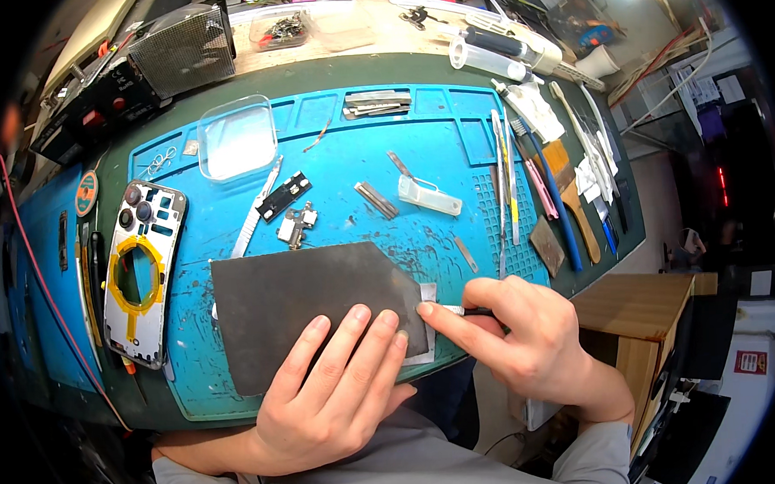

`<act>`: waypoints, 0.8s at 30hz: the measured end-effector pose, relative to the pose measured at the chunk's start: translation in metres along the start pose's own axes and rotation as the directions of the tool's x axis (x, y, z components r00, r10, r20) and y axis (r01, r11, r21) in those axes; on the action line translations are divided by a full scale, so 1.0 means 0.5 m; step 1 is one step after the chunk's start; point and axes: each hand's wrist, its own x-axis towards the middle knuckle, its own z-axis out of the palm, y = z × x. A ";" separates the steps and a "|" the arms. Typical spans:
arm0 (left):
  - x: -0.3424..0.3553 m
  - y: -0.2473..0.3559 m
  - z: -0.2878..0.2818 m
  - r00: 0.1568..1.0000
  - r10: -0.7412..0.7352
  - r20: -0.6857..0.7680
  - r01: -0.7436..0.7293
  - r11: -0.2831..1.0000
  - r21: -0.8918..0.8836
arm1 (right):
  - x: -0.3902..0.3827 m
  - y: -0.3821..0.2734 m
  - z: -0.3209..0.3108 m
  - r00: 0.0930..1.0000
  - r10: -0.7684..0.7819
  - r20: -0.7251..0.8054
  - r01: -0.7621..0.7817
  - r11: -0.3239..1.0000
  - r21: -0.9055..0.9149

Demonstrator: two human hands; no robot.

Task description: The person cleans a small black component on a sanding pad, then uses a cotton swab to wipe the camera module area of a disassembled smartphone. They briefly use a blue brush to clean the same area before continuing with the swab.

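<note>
A dark grey flat sheet with a cut-off corner lies on the blue work mat, near its front edge. My left hand rests on the sheet's lower part, fingers stretched out flat and slightly spread. At the sheet's right edge, my right hand is closed around a slim tool with a pale shaft and a dark part behind it; the tip is hidden, so its kind is unclear. The right index finger points along the tool to the sheet's edge. A whitish piece shows from underneath there.
Left stands a phone frame with a yellow ring. Beyond the sheet lie a clear plastic box, small metal parts and a small clear case. Tweezers and brushes lie right. A wooden cabinet stands beside the bench.
</note>
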 end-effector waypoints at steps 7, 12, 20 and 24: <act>0.000 0.001 0.000 1.000 -0.004 0.000 0.004 1.000 -0.002 | 0.002 0.003 0.001 1.000 -0.007 -0.004 0.007 1.000 0.013; -0.001 0.000 0.000 1.000 -0.006 -0.001 0.006 1.000 -0.006 | 0.003 0.001 0.001 1.000 -0.009 0.002 0.009 1.000 0.007; 0.000 0.000 0.002 1.000 -0.002 -0.007 0.002 1.000 -0.007 | -0.002 -0.003 -0.003 1.000 0.001 0.002 -0.001 1.000 0.016; 0.001 0.001 0.000 1.000 -0.001 0.002 0.001 1.000 0.002 | 0.004 0.003 0.002 1.000 -0.002 -0.009 0.002 1.000 0.014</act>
